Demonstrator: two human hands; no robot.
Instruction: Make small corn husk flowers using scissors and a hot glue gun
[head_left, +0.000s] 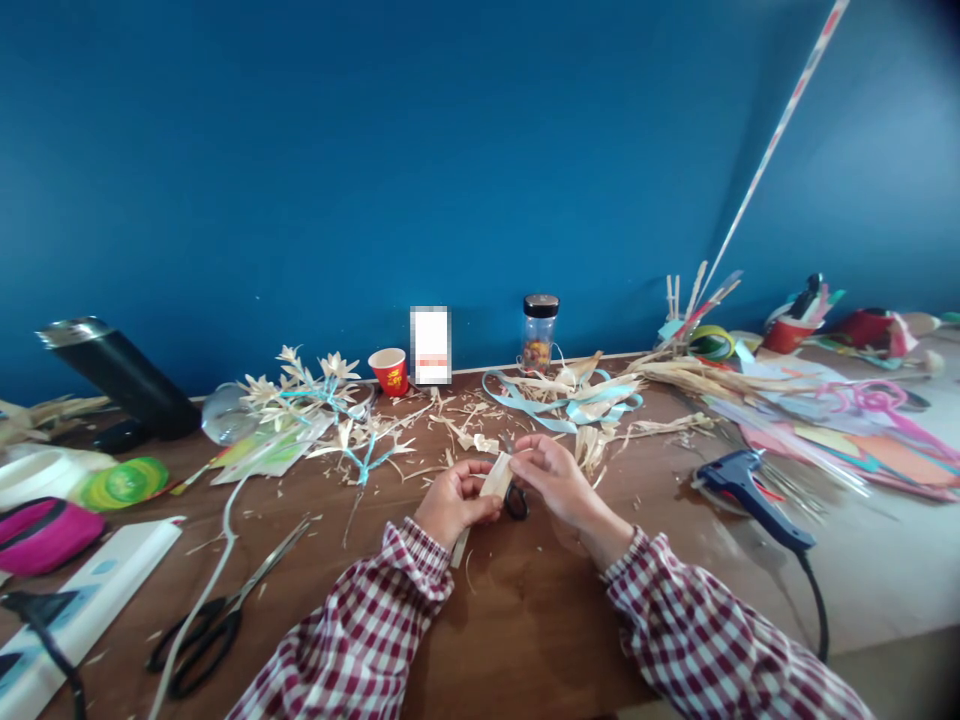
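Observation:
My left hand (461,497) is closed round a pale strip of dried husk (495,478), its lower end poking out below the palm. At the strip's upper end, the thumb and fingers of my right hand (551,475) pinch it. Just under the hands, the dark handle of small scissors (516,503) lies on the table; its blades are mostly hidden. Cut scraps of husk (480,442) are scattered beyond. To the left lie husk flowers (330,370) on blue-wrapped stems, and a smaller blue-wrapped sprig (366,462) in front of them.
Large scissors (225,615) and a white power strip (97,590) with a cable lie left. A blue glue gun (754,495) rests right, its cord running forward. Along the wall stand a red paper cup (388,373), a lidded jar (540,335) and a tilted black flask (124,375).

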